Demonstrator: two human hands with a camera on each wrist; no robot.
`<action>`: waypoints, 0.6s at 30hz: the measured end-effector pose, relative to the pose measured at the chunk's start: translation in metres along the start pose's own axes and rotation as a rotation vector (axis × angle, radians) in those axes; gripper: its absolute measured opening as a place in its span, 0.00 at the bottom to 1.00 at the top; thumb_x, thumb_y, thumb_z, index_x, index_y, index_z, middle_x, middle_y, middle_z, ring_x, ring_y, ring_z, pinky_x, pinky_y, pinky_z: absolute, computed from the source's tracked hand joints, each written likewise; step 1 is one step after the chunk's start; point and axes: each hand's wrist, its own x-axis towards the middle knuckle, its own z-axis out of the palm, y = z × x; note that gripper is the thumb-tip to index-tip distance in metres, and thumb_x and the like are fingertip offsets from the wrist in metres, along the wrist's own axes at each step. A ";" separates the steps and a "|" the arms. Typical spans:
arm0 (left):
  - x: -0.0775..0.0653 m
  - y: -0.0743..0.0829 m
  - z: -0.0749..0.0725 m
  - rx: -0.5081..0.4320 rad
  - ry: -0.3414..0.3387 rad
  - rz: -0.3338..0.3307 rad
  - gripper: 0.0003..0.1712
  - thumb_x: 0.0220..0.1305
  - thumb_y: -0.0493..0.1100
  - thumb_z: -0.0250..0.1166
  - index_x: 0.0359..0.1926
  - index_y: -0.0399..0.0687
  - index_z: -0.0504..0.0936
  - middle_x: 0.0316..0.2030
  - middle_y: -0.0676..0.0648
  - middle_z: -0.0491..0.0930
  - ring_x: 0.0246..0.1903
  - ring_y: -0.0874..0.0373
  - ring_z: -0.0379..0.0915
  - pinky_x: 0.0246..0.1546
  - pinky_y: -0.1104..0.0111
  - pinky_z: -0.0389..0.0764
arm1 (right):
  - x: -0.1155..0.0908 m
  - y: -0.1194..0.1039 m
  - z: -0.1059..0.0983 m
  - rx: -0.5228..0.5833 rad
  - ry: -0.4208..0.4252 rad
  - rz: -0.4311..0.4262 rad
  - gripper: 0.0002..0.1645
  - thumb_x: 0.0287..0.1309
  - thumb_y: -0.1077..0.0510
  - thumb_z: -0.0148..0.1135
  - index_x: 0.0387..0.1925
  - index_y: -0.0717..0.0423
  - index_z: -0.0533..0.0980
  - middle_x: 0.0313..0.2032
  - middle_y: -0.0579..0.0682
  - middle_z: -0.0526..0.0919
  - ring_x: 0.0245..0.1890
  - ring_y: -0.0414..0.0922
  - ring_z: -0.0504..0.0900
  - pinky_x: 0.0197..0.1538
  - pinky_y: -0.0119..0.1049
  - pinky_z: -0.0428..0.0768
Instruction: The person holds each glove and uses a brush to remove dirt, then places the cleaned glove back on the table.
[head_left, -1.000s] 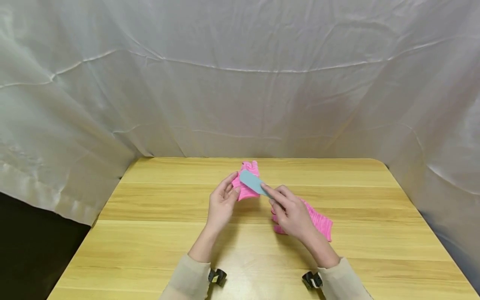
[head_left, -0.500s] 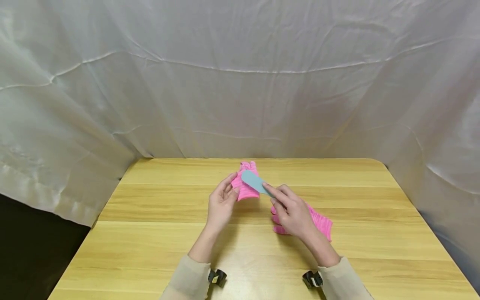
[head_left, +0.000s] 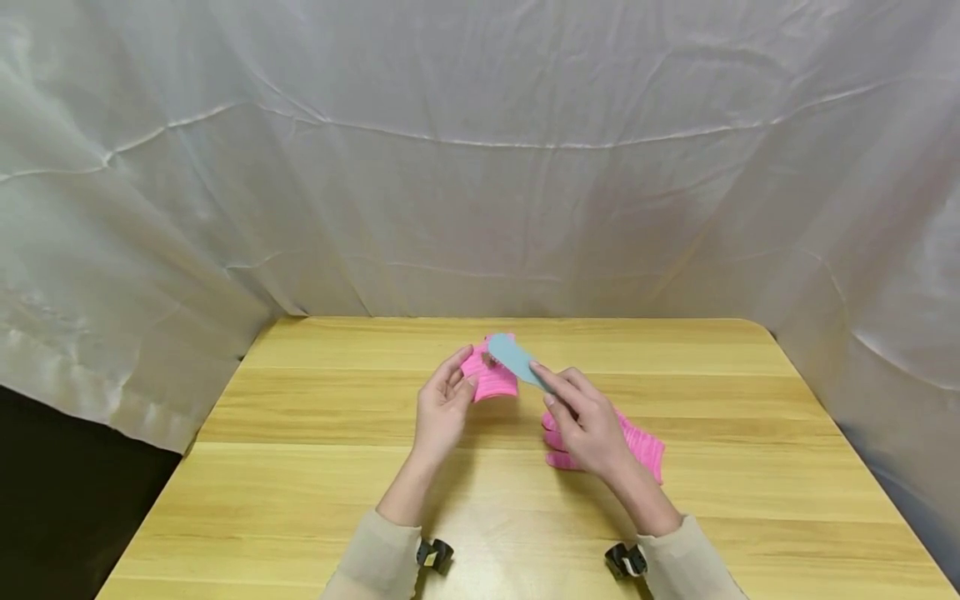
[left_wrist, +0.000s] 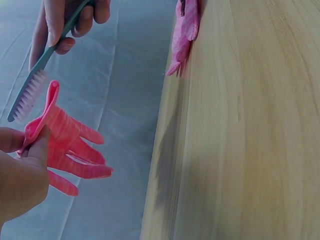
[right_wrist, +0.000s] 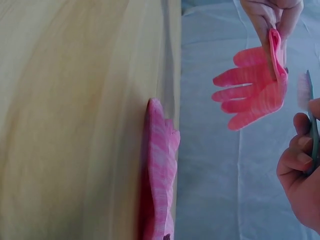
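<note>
My left hand [head_left: 442, 412] pinches a pink knitted glove [head_left: 491, 382] by its cuff, holding it up off the table. Its fingers hang away from me, as the left wrist view shows. A brown stain [head_left: 489, 360] shows on its upward side. In my right hand [head_left: 588, 421] is a teal brush [head_left: 513, 357], gripped by the handle with the index finger laid along its back. The pale bristles [left_wrist: 31, 95] face the glove, with a small gap between them in the right wrist view. A second pink glove [head_left: 641, 446] lies on the table, partly hidden beneath my right hand.
The wooden table [head_left: 315, 492] spreads under both hands. Grey-white cloth [head_left: 480, 208] hangs behind its far edge and along the sides. A black camera mount [head_left: 435, 554] sits at the left wrist, another camera mount [head_left: 625, 560] at the right.
The brush has shifted slightly right and lifted from the glove, uncovering the brown stain. The glove's fingers have dipped from view behind the brush. My left hand has hardly moved.
</note>
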 end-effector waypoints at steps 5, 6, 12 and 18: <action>-0.001 0.001 0.001 0.013 -0.008 -0.012 0.28 0.74 0.26 0.54 0.73 0.32 0.68 0.73 0.33 0.68 0.68 0.39 0.71 0.61 0.68 0.80 | 0.000 -0.005 0.002 0.013 -0.035 -0.019 0.30 0.67 0.72 0.61 0.68 0.53 0.77 0.40 0.48 0.79 0.24 0.33 0.67 0.22 0.25 0.68; -0.001 0.001 0.001 0.014 -0.009 -0.015 0.28 0.74 0.26 0.54 0.73 0.32 0.68 0.73 0.34 0.68 0.68 0.40 0.71 0.61 0.68 0.80 | 0.000 -0.006 0.002 0.014 -0.048 -0.020 0.29 0.68 0.71 0.61 0.69 0.53 0.77 0.41 0.49 0.79 0.24 0.33 0.68 0.22 0.25 0.69; -0.002 0.002 0.003 0.009 -0.018 -0.012 0.29 0.73 0.26 0.54 0.73 0.32 0.67 0.72 0.31 0.67 0.69 0.39 0.70 0.62 0.68 0.79 | -0.001 -0.007 0.005 -0.047 -0.083 -0.021 0.30 0.67 0.70 0.62 0.68 0.52 0.77 0.41 0.48 0.80 0.24 0.32 0.69 0.22 0.26 0.71; -0.003 0.002 0.002 0.019 0.001 -0.006 0.28 0.73 0.25 0.54 0.73 0.32 0.69 0.72 0.32 0.68 0.69 0.40 0.70 0.62 0.69 0.79 | -0.002 -0.007 0.008 -0.096 -0.073 -0.025 0.31 0.65 0.72 0.63 0.68 0.52 0.78 0.41 0.46 0.80 0.23 0.31 0.68 0.22 0.26 0.71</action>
